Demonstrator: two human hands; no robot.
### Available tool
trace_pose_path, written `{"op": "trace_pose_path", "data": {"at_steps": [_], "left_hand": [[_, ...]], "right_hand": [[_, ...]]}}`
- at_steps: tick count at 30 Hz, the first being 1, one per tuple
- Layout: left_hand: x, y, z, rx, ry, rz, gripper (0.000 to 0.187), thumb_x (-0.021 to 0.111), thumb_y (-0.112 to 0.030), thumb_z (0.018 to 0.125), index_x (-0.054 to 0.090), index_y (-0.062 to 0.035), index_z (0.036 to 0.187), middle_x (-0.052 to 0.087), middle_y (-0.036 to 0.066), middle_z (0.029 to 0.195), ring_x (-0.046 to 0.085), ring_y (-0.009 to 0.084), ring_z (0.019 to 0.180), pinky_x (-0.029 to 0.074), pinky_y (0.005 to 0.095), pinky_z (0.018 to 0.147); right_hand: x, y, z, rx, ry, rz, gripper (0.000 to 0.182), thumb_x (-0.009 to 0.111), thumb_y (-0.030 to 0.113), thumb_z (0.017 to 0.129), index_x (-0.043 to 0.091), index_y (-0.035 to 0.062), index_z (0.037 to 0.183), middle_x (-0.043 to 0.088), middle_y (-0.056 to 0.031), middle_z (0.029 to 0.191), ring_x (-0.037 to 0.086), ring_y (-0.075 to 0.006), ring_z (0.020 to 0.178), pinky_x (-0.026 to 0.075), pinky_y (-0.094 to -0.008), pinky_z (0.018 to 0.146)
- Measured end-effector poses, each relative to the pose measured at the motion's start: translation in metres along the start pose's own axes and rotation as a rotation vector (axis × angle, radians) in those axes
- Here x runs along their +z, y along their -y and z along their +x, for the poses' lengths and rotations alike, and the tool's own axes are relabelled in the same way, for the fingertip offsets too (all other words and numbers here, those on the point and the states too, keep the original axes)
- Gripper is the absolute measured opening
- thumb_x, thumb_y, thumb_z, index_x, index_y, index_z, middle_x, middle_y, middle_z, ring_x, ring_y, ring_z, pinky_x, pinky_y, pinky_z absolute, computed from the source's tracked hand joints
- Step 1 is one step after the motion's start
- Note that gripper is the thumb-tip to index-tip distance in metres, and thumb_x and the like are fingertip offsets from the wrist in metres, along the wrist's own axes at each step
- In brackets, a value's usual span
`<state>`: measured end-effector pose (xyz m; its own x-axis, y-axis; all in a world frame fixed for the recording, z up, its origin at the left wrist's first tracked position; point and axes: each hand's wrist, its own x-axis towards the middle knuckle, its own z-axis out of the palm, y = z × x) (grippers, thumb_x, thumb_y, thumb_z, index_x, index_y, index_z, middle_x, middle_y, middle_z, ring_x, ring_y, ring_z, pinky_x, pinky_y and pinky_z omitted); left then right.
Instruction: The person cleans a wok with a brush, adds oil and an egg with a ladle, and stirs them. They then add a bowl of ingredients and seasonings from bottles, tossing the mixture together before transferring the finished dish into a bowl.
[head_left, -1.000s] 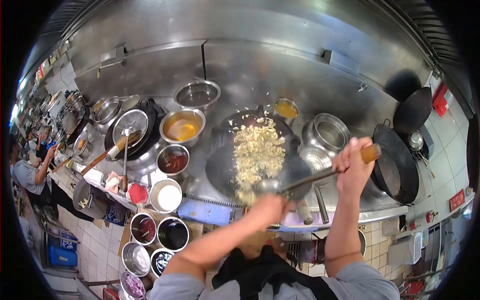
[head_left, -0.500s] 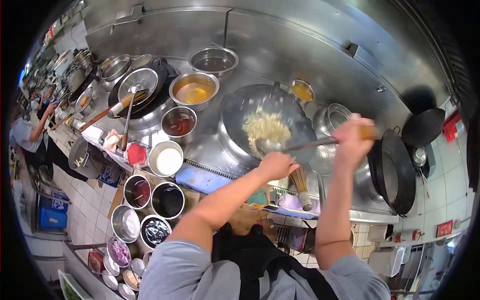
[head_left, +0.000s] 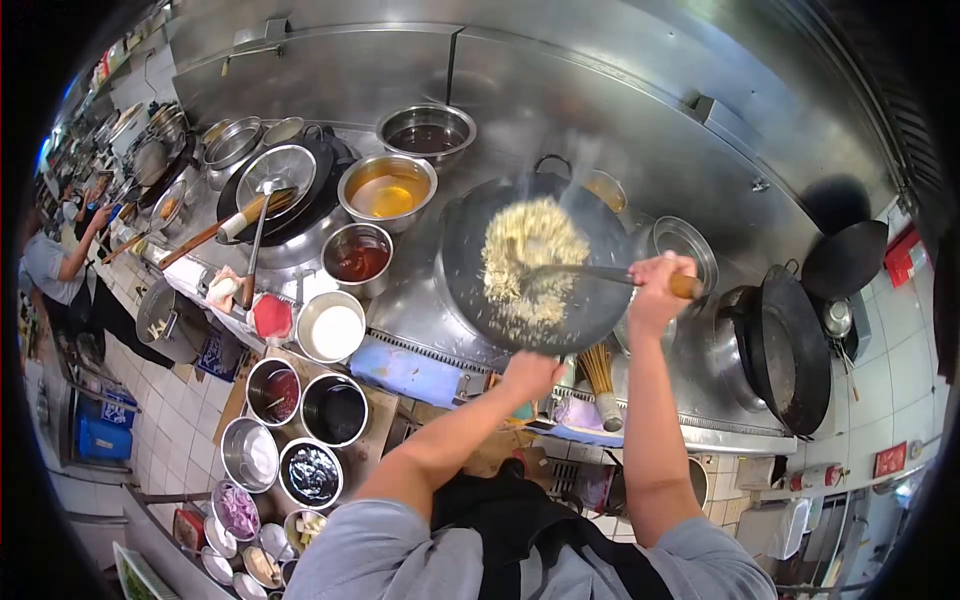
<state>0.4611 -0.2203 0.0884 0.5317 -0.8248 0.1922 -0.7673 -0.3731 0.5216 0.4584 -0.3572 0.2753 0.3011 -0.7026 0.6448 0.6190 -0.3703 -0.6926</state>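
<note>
My left hand (head_left: 533,379) is closed at the near edge of a dark wok (head_left: 465,290), where a handle or cloth is hidden under the fingers. Pale fried rice (head_left: 535,240) lies in the wok, some of it blurred in motion. My right hand (head_left: 662,290) grips a long metal ladle (head_left: 600,273) near its wooden end, and the ladle's head is in the rice. A bamboo brush (head_left: 598,380) rests just right of my left hand, by the stove's front edge.
Bowls of oil (head_left: 388,188), red sauce (head_left: 358,258) and white powder (head_left: 331,328) stand left of the wok. Several seasoning pots are nearer. Another wok (head_left: 790,350) is at the right. A person (head_left: 62,265) stands far left.
The wok has tilted up, showing more of its inside, and the rice has spread. My left hand moved down and slightly left; my right hand moved lower and left with the ladle.
</note>
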Motion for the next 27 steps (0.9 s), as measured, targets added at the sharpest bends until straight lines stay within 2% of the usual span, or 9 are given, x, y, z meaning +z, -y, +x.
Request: {"op": "trace_pose_path", "data": {"at_steps": [4, 7, 10, 12, 16, 19, 21, 24, 27], "left_hand": [[-0.065, -0.061, -0.05, 0.04, 0.146, -0.134, 0.037, 0.054, -0.039, 0.091, 0.073, -0.0088, 0.081, 0.066, 0.016, 0.07, 0.065, 0.0377, 0.068, 0.053, 0.0472, 0.066], [-0.132, -0.066, 0.017, 0.095, 0.083, -0.111, 0.04, 0.055, -0.04, 0.091, 0.069, -0.007, 0.074, 0.065, 0.017, 0.069, 0.063, 0.038, 0.066, 0.052, 0.0479, 0.061], [-0.061, -0.025, 0.04, 0.117, -0.145, -0.056, 0.04, 0.053, -0.04, 0.092, 0.067, -0.0092, 0.071, 0.063, 0.018, 0.065, 0.063, 0.0377, 0.064, 0.051, 0.0481, 0.06], [0.002, 0.002, 0.014, -0.001, -0.077, -0.02, 0.039, 0.053, -0.039, 0.092, 0.068, -0.009, 0.073, 0.064, 0.017, 0.065, 0.064, 0.0372, 0.065, 0.052, 0.0475, 0.062], [-0.037, -0.046, -0.058, 0.009, 0.204, -0.095, 0.038, 0.055, -0.04, 0.091, 0.068, -0.0083, 0.073, 0.065, 0.017, 0.068, 0.065, 0.0368, 0.068, 0.053, 0.0476, 0.067], [-0.103, -0.065, -0.005, 0.034, 0.249, -0.185, 0.04, 0.054, -0.04, 0.092, 0.067, -0.0067, 0.074, 0.064, 0.02, 0.068, 0.064, 0.0389, 0.068, 0.052, 0.0489, 0.066], [-0.111, -0.052, 0.036, 0.117, 0.078, -0.118, 0.04, 0.055, -0.039, 0.092, 0.066, -0.0061, 0.072, 0.063, 0.021, 0.068, 0.062, 0.0408, 0.065, 0.051, 0.0487, 0.061], [-0.024, -0.007, 0.026, 0.007, -0.096, -0.029, 0.038, 0.055, -0.039, 0.091, 0.067, -0.0082, 0.072, 0.062, 0.02, 0.066, 0.061, 0.0404, 0.061, 0.05, 0.0505, 0.059], [0.007, -0.009, -0.043, 0.005, 0.096, -0.041, 0.034, 0.056, -0.038, 0.09, 0.07, -0.0088, 0.078, 0.066, 0.017, 0.069, 0.065, 0.0386, 0.067, 0.053, 0.0485, 0.064]], "right_hand": [[-0.019, 0.076, 0.034, 0.381, 0.091, 0.051, 0.021, 0.054, 0.011, 0.095, 0.04, 0.0107, 0.081, 0.036, 0.0032, 0.054, 0.034, -0.0075, 0.043, 0.036, -0.026, 0.043], [-0.01, 0.122, 0.039, 0.244, 0.068, 0.012, 0.017, 0.054, 0.015, 0.096, 0.044, 0.0117, 0.084, 0.039, 0.0046, 0.056, 0.039, -0.0042, 0.045, 0.039, -0.0244, 0.044], [0.021, 0.046, 0.011, 0.276, -0.107, -0.166, 0.016, 0.053, 0.011, 0.096, 0.041, 0.0106, 0.086, 0.044, 0.0024, 0.059, 0.045, -0.006, 0.049, 0.042, -0.024, 0.048], [0.006, -0.009, -0.014, 0.058, 0.016, 0.016, 0.017, 0.054, 0.008, 0.095, 0.039, 0.0097, 0.087, 0.045, 0.0012, 0.06, 0.045, -0.0077, 0.051, 0.042, -0.0237, 0.049], [-0.006, 0.063, 0.004, 0.121, 0.071, 0.102, 0.02, 0.055, 0.007, 0.095, 0.037, 0.0107, 0.086, 0.044, 0.0005, 0.059, 0.045, -0.0084, 0.051, 0.039, -0.0236, 0.046], [-0.006, 0.108, 0.012, 0.275, 0.103, 0.084, 0.021, 0.057, 0.008, 0.094, 0.037, 0.0118, 0.086, 0.044, 0.0001, 0.059, 0.043, -0.0082, 0.049, 0.037, -0.0239, 0.043], [0.01, 0.101, 0.007, 0.231, -0.026, 0.048, 0.023, 0.058, 0.009, 0.094, 0.036, 0.0127, 0.088, 0.044, 0.0002, 0.059, 0.042, -0.008, 0.046, 0.036, -0.0237, 0.042], [-0.002, -0.012, -0.033, 0.101, -0.016, 0.012, 0.021, 0.056, 0.007, 0.094, 0.036, 0.0106, 0.088, 0.045, -0.0003, 0.06, 0.044, -0.0091, 0.048, 0.039, -0.0255, 0.045], [-0.02, 0.031, -0.023, 0.09, -0.073, -0.065, 0.018, 0.051, 0.008, 0.097, 0.035, 0.0087, 0.087, 0.044, -0.0013, 0.058, 0.044, -0.0114, 0.049, 0.043, -0.0296, 0.05]]}}
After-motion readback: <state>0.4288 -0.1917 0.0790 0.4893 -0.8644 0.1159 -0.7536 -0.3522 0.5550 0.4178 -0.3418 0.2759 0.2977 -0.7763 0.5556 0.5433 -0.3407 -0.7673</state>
